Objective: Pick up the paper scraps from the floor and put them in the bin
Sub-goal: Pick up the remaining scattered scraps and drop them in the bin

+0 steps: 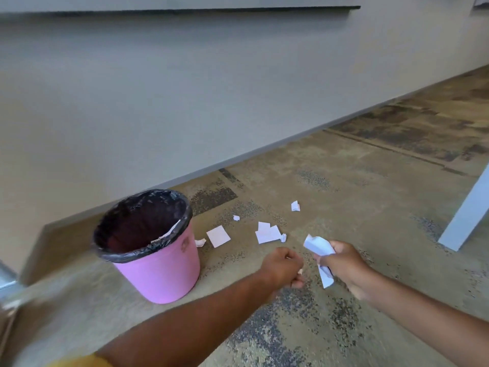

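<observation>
Fingers (pixel 334 250) of the right hand (pixel 344 266) clench a crumpled wad of paper (pixel 318 246), while the left hand (pixel 281 268) is curled closed beside it, both above the floor (pixel 344 181) near the pink bin (pixel 158 271), with loose paper scraps (pixel 267 234) lying just beyond.

A plain grey wall (pixel 185 88) fills the upper frame, a dark ledge (pixel 185 10) along its top. At the right edge, a pale slanted leg (pixel 465 213) meets the floor.
</observation>
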Demonstrator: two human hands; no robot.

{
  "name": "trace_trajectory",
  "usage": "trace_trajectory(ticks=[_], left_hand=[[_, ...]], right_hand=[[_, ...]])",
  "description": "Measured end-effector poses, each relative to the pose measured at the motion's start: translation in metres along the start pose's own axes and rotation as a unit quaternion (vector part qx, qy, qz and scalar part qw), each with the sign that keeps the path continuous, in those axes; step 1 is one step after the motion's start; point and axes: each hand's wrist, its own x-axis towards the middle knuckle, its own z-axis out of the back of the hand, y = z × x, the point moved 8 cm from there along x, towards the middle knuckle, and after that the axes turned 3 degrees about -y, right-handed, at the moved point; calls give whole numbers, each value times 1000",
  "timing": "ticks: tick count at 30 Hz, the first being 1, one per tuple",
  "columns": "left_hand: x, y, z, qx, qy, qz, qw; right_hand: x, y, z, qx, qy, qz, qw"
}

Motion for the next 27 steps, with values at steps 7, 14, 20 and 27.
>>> trace_trajectory(ticks=[7, 14, 20, 27], left_hand=[[-20, -61, 103, -38, 9, -23, 999], [-55, -74, 219, -57, -89, -52, 993], [-58, -58, 316, -91, -171, -23, 981], [-48, -16, 374, -107, -154, 92, 978]], right_hand=[[-22, 117, -86, 66, 72, 57, 994], [-39, 201, -188, 81, 93, 73, 990], [-42, 249, -270, 131, 94, 68, 985], [-55, 258, -359, 178, 144, 12, 973]])
